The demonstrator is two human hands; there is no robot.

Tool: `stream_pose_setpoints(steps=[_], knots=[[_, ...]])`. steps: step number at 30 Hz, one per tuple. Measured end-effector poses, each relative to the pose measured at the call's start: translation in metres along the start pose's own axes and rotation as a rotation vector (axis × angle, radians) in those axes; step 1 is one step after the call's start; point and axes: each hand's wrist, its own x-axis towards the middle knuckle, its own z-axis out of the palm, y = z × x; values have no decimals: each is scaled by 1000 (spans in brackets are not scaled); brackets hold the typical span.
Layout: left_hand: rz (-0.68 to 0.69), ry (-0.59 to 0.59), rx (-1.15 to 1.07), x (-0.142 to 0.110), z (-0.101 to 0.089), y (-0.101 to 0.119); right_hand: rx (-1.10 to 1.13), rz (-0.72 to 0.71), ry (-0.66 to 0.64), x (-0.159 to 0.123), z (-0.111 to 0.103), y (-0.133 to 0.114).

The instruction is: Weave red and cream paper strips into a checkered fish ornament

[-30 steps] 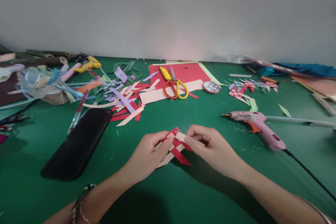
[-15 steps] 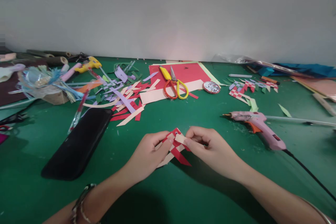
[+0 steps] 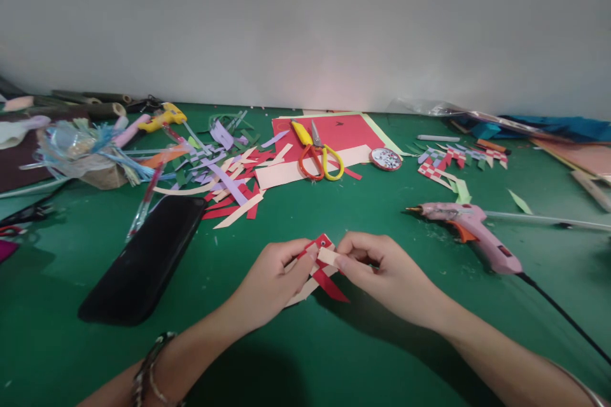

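Note:
Between my two hands is a small woven paper fish (image 3: 326,280) of red and cream strips, with a googly eye near its upper tip. My left hand (image 3: 277,273) pinches its left side between thumb and fingers. With thumb and forefinger, my right hand (image 3: 377,261) grips a short cream paper strip (image 3: 327,257) that lies across the front of the fish. Red and cream strip ends stick out below. The fingertips behind the paper are partly hidden.
A black phone (image 3: 143,261) lies left, a pink glue gun (image 3: 470,229) right with its cord trailing. Beyond are scissors (image 3: 315,152) on red paper (image 3: 353,130), a dish of googly eyes (image 3: 386,159), scattered paper strips (image 3: 233,184) and finished woven pieces (image 3: 434,172).
The cream strip has tilted slightly and moved a little lower, so the eye shows more fully. Both hands keep their grip; the whole view has shifted slightly.

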Motion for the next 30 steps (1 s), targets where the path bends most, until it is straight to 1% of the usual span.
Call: stream_pose_setpoints(steps=[6, 9, 11, 13, 16, 18, 21, 24, 26, 30], knots=[[-17, -2, -23, 1, 1, 1, 165, -6, -83, -1, -3, -1], [-20, 6, -8, 0, 0, 0, 225, -38, -82, -1, -7, 0], [-14, 27, 17, 0, -1, 0, 248, -78, -13, 1, -10, 1], [-4, 47, 33, 0, -1, 0, 248, -115, 95, 3, -13, 2], [-11, 63, 25, 0, -3, 2, 233, -112, 225, 7, -14, 3], [-48, 74, 21, 0, -3, 3, 218, -86, 256, 9, -14, 3], [-98, 84, 21, 0, -5, 3, 176, -65, 254, 8, -12, 3], [-65, 107, 67, 2, -7, 1, 165, -70, 244, 7, -10, 4], [-26, 150, 131, 4, -9, 0, 186, -121, 259, 6, -10, 5], [28, 212, 258, 6, -12, 0, 287, -302, 354, 7, -14, 9]])
